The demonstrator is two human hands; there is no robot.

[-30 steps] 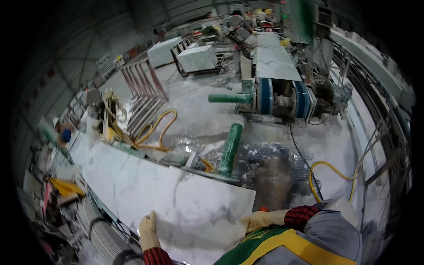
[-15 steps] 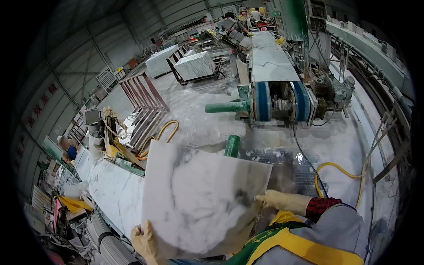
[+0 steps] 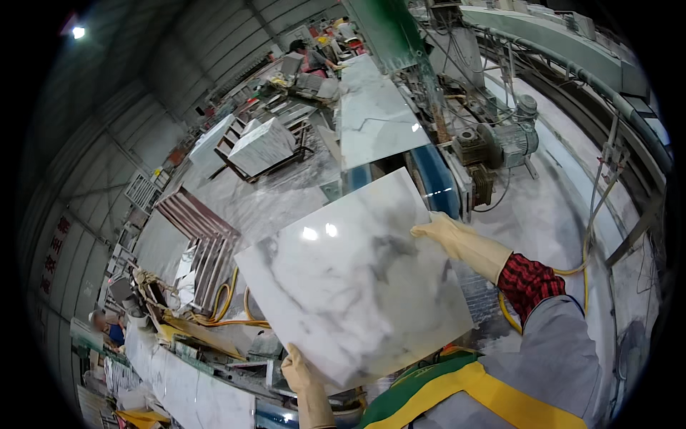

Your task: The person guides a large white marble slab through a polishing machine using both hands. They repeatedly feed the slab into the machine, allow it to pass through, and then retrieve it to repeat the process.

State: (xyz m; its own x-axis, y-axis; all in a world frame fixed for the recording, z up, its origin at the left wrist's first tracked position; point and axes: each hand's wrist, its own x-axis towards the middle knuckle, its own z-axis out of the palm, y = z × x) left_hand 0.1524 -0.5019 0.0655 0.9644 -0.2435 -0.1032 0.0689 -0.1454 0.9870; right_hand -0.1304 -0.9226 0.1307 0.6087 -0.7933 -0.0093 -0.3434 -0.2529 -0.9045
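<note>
Holding marble tile (image 3: 357,282) between left hand (image 3: 304,375) and right hand (image 3: 446,236).

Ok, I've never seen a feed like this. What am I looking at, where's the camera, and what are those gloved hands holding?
The picture comes from a wide fisheye camera worn on the person's head, looking down, so straight edges bend near the rim. There is no robot: the two gloved hands are the person's own. The left hand grips the lower edge of a square white marble tile with grey veins; the right hand grips its right edge. The tile is lifted and tilted up toward the camera. Behind it a machine with a motor carries another slab on its bed. To the left stand a metal rack, yellow hoses and a stack of stone. Other people work far off.
</note>
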